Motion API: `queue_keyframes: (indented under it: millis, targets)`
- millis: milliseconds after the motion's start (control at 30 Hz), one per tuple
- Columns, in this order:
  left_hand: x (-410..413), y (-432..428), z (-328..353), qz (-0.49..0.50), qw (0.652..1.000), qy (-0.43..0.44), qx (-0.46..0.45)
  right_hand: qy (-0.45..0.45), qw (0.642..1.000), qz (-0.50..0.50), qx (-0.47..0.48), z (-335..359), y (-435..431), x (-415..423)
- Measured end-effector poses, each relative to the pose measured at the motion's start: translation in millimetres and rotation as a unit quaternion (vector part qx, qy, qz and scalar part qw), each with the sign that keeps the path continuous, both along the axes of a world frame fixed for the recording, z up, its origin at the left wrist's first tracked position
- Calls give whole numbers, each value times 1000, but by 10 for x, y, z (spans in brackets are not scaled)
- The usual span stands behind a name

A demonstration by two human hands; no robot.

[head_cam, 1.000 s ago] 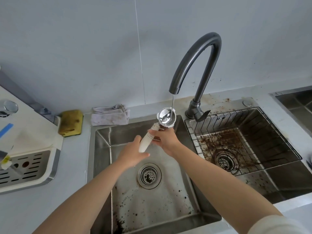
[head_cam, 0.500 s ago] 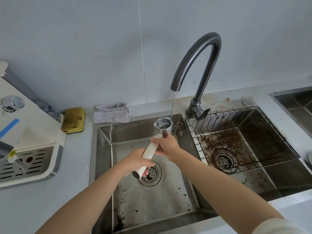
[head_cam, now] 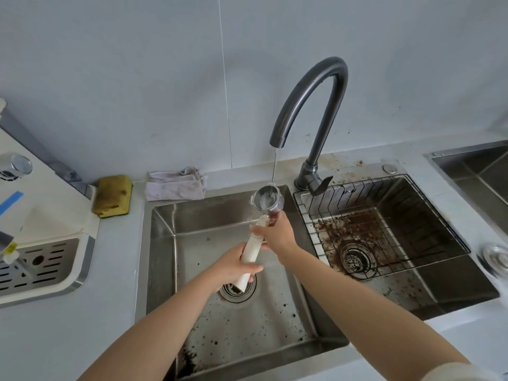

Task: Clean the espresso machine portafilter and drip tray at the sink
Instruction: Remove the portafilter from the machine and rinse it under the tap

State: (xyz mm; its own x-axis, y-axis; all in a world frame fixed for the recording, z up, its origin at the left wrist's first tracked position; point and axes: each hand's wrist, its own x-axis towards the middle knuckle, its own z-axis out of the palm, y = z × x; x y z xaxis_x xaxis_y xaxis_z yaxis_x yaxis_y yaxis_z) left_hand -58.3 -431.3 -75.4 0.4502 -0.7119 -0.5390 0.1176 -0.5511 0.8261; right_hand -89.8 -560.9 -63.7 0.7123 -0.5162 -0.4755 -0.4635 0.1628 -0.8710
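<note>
The portafilter [head_cam: 266, 200] has a steel basket and a long white handle, and I hold it over the left sink basin [head_cam: 192, 243]. Its basket sits mouth-up under a thin stream from the dark faucet [head_cam: 310, 105] and holds water. My left hand [head_cam: 236, 266] grips the lower part of the handle. My right hand [head_cam: 276, 235] holds the handle's upper end, just under the basket. The drip tray [head_cam: 41, 265], white with a slotted metal grate, sits at the espresso machine [head_cam: 33, 204] on the left counter.
The right basin [head_cam: 428, 287] holds a wire rack [head_cam: 384, 204] and brown coffee grounds around its drain. Dark specks dot the left basin's floor. A yellow sponge [head_cam: 111, 196] and a grey cloth [head_cam: 176, 184] lie behind the sink. A third sink [head_cam: 478, 171] shows far right.
The basket has turned from facing me to mouth-up under the stream and filled with water. My left hand slid down the handle toward its end.
</note>
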Motion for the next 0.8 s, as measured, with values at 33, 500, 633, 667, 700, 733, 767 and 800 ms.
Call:
queue_keyframes:
  millis: [33, 500, 633, 667, 700, 733, 767, 800]
  targets:
    - [-4, -19, 6, 6, 1000, -3, -6, -5, 1000, 3, -12, 8, -12, 5]
    - [261, -303, 67, 114, 988, -108, -5, -102, 995, 12, 10, 217, -282, 337]
    - [296, -295, 71, 137, 982, -127, -10, -116, 992, 36, 30, 256, -309, 403]
    - [304, -292, 66, 143, 981, -130, -11, -119, 992, 40, 34, 262, -309, 415]
    - [311, -291, 66, 149, 980, -132, -13, -121, 991, 42, 38, 267, -307, 427]
    - [322, -289, 70, 154, 979, -134, -14, -124, 990, 43, 43, 275, -302, 439]
    - [333, -291, 79, 158, 978, -135, -17, -126, 990, 42, 46, 286, -300, 448]
    - [346, -293, 88, 160, 977, -137, -19, -128, 990, 40, 47, 298, -301, 456]
